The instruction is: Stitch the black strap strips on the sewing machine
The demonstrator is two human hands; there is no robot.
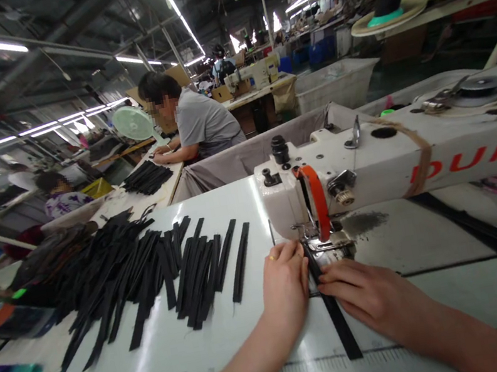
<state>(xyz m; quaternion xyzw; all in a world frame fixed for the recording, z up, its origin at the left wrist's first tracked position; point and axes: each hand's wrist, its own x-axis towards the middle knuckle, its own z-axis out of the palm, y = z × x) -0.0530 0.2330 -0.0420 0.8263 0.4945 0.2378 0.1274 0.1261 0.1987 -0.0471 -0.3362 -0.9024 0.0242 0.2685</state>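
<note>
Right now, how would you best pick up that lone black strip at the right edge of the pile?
Probably by its near end, pinched across the long edges, with the left hand coming from the near side. The lone strip is narrow and lies flat on the table, its near end pointing roughly toward the person, with a gap before the next strip.

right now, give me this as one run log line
left hand: at black strip | right hand: on strip | sewing machine: beyond hands | loose strips: left

The forearms [240, 365] are bare, and the left hand [286, 284] wears a gold-coloured ring [272, 258].
</note>
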